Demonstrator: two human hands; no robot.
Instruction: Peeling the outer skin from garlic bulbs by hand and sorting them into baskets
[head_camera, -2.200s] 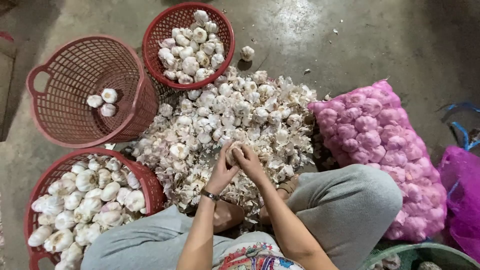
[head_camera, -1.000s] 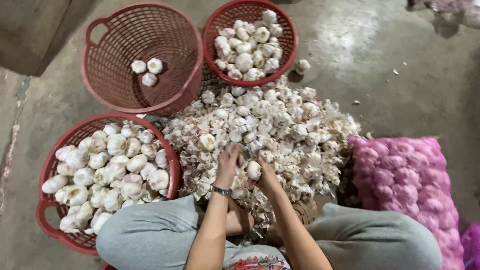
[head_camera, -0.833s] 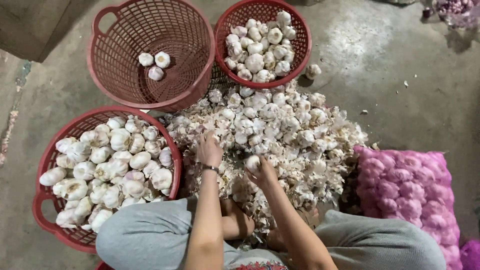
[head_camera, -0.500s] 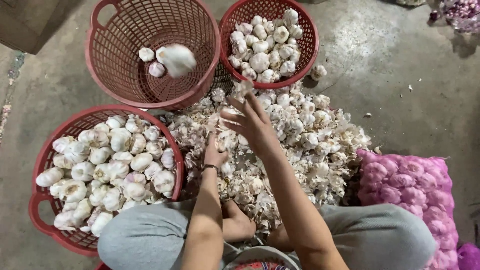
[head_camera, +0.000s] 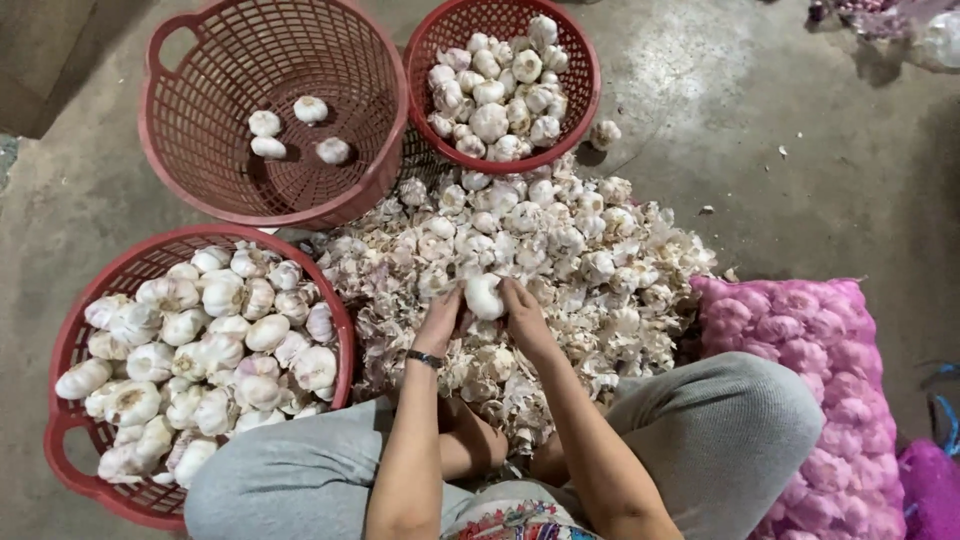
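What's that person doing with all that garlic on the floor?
A person sits on the concrete floor holding one garlic bulb between the left hand and the right hand, over a big heap of garlic. Three red baskets stand around: the near left basket is full of bulbs, the far right basket is well filled, and the far left basket holds four. A pink mesh sack of garlic lies at the right.

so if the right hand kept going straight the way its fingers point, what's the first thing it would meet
The right hand already touches the white garlic bulb it holds with the left hand. Beyond that, probably the loose heap of garlic bulbs and papery skins, then the small round red plastic basket of garlic; depth is unclear.
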